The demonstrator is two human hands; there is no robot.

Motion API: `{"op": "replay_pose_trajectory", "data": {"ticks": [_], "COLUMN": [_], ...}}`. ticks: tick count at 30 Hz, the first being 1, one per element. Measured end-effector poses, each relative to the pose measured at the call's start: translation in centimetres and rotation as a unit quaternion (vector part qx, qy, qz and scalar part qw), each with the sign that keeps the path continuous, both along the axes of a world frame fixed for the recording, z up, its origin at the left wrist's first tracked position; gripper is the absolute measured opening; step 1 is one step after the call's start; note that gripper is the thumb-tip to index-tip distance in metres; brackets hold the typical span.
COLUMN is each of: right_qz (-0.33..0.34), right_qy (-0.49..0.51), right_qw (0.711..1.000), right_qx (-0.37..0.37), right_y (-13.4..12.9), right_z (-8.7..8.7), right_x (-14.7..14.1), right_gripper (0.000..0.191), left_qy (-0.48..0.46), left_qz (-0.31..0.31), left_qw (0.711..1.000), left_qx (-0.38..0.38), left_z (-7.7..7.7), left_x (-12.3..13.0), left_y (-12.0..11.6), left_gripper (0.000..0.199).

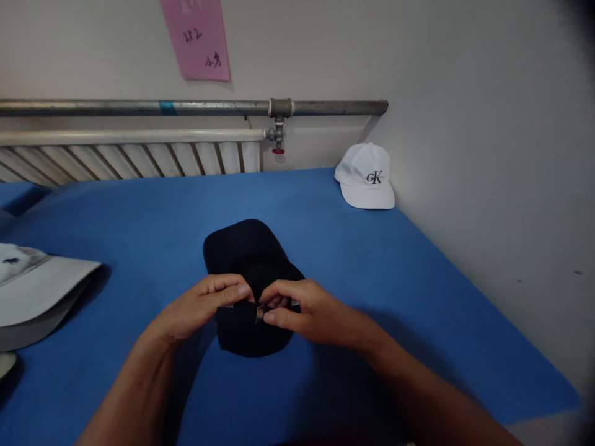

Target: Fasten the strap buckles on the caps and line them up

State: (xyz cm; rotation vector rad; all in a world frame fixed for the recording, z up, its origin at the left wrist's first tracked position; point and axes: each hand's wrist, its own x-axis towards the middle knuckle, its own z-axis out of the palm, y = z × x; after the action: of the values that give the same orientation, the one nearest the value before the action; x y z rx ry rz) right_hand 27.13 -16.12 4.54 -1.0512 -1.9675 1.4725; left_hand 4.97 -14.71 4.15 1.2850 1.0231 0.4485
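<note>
A dark baseball cap lies in the middle of the blue surface, its brim pointing away from me and its back strap toward me. My left hand is closed on the strap's left part, thumb on top and fingers behind it. From the right, my right hand pinches the strap close to a small metal buckle. The fingertips of both hands nearly meet there. Parts of the buckle and the strap end are hidden by my fingers.
A white cap with black letters sits at the far right corner by the wall. Pale caps lie at the left edge. Behind the blue-covered table are a radiator, a pipe and a pink note.
</note>
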Motion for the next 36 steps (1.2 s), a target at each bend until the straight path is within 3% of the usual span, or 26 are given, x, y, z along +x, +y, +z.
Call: {"op": "replay_pose_trajectory", "data": {"ticks": [4, 8, 13, 18, 22, 25, 36], "right_qz": [-0.010, -0.017, -0.056, 0.028, 0.048, 0.048, 0.046], "right_qy": [-0.019, -0.040, -0.011, -0.030, -0.070, -0.065, -0.022], "right_qw": [1.000, 0.999, 0.998, 0.997, 0.989, 0.991, 0.998], "right_qx": [0.007, -0.018, -0.011, 0.064, 0.122, 0.111, 0.046], "right_y": [-0.1, 0.3, 0.5, -0.3, -0.7, -0.5, 0.0], "right_z": [-0.2, 0.0, 0.4, 0.3, 0.1, -0.1, -0.7], "right_x": [-0.2, 0.2, 0.7, 0.2, -0.4, -0.4, -0.1], "right_gripper": [0.017, 0.012, 0.013, 0.023, 0.018, 0.019, 0.018], "left_qy": [0.039, 0.022, 0.039, 0.081, 0.105, 0.104, 0.114], "left_qz": [0.002, -0.056, -0.123, -0.141, -0.142, -0.146, -0.139], "left_qw": [0.997, 0.990, 0.988, 0.981, 0.980, 0.980, 0.961], "left_qx": [0.072, 0.126, 0.081, 0.102, 0.093, 0.090, 0.210], "left_z": [0.1, 0.2, 0.9, 1.0, 0.8, 0.8, 0.6], "left_x": [-0.6, -1.6, -1.9, -1.1, -0.4, 0.0, 0.4], "left_y": [0.0, 0.2, 0.3, 0.1, -0.3, -0.6, -0.6], "left_gripper": [0.047, 0.052, 0.039, 0.030, 0.027, 0.026, 0.027]}}
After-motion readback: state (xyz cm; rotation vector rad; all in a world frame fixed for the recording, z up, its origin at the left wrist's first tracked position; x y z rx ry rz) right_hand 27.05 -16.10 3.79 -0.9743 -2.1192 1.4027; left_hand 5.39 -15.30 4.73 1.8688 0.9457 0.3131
